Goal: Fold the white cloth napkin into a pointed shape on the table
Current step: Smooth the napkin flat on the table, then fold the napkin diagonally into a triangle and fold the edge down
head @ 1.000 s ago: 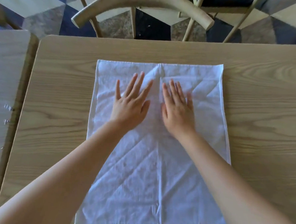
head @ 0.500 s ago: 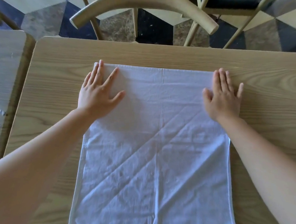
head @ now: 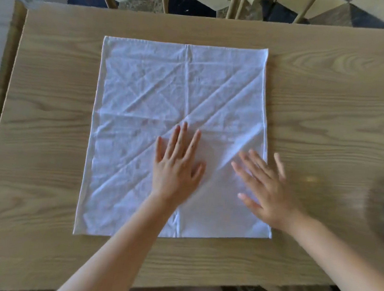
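Left hand (head: 176,166): fingers spread flat, palm down near the napkin's (head: 144,94) centre, gripping nothing. Right hand (head: 265,189): blurred, fingers splayed open over the napkin's right edge, holding nothing. Napkin: unfolded, creased, flat mid-table (head: 323,85), stretching away from both hands; right hand nearer the near-right corner, likely first to fold.
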